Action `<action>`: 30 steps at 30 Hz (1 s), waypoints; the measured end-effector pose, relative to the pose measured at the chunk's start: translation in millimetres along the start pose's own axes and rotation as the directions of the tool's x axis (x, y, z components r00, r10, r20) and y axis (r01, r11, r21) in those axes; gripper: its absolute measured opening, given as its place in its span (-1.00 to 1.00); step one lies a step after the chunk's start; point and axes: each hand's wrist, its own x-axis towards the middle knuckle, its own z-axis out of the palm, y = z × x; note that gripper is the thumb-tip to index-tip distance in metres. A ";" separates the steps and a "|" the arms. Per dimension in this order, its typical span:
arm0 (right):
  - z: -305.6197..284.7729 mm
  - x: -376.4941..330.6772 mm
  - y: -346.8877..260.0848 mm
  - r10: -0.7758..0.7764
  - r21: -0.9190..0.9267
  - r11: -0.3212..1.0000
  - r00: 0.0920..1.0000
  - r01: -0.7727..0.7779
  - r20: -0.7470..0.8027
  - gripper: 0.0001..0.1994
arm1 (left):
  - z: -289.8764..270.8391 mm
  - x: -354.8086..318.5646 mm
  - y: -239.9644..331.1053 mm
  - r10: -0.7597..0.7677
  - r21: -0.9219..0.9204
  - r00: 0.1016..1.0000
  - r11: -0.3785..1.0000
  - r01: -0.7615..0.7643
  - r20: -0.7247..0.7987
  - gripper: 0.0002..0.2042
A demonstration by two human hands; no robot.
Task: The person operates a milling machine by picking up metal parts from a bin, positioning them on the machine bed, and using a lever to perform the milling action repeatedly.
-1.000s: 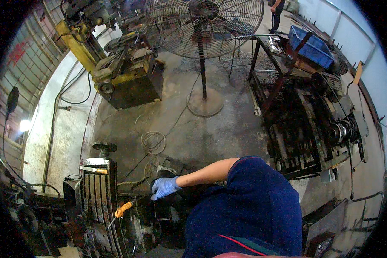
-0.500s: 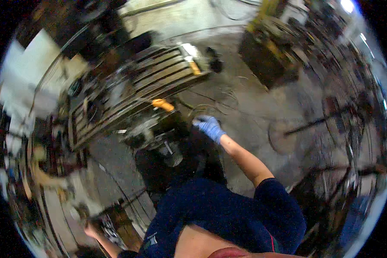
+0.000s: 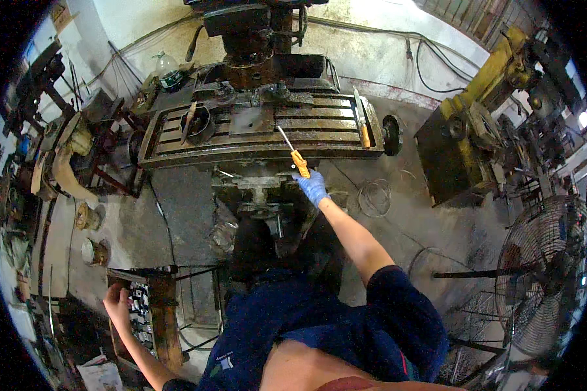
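Observation:
My gloved right hand (image 3: 313, 187) is closed on the yellow handle of an air blow gun (image 3: 298, 161). Its thin metal nozzle points away from me, over the front of the slotted machine table (image 3: 319, 135). A flat metal plate (image 3: 251, 121) lies on that table, just beyond the nozzle tip. My bare left hand (image 3: 117, 305) is out at the lower left with its fingers loosely bent and thumb apart. Nothing shows in it. Close beside it is a wooden box (image 3: 166, 319) with several small metal parts.
A round dark pan (image 3: 200, 125) and a yellow-handled tool (image 3: 363, 127) rest on the machine table. Two short cylinders (image 3: 94, 252) stand on the left floor. At right are a yellow machine (image 3: 463, 124), coiled hose (image 3: 374, 197) and large fan (image 3: 541, 274).
The view has swung, and the machine table now sits more level. My right hand, apart from the yellow air blow gun before, now holds it. The nozzle points toward the plate.

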 end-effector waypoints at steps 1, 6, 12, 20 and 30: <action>4.9 -26.2 -30.2 -0.120 0.129 0.985 0.993 0.118 0.005 -0.52 | -14.3 2.7 -36.4 -0.028 -0.119 0.999 0.993 0.024 -0.028 -0.78; -49.6 -69.1 -108.0 -0.610 -0.063 0.787 0.760 0.613 -0.224 -0.19 | 52.0 14.4 43.0 0.092 0.143 0.972 0.982 -0.125 0.218 -0.76; -64.3 -87.7 -196.5 -0.277 -0.759 0.549 0.933 0.349 0.229 -0.49 | 108.9 23.8 50.7 0.160 -0.100 0.910 0.986 -0.131 0.382 -0.78; -33.5 -19.6 -247.4 -0.150 -0.826 0.523 0.976 0.212 0.156 -0.59 | 119.2 10.8 76.7 0.142 -0.175 0.902 0.982 -0.075 0.409 -0.76; -52.8 -31.7 -257.3 -0.126 -0.796 0.559 0.973 0.231 0.193 -0.52 | 121.7 17.2 71.2 0.104 -0.094 0.881 0.993 -0.068 0.461 -0.75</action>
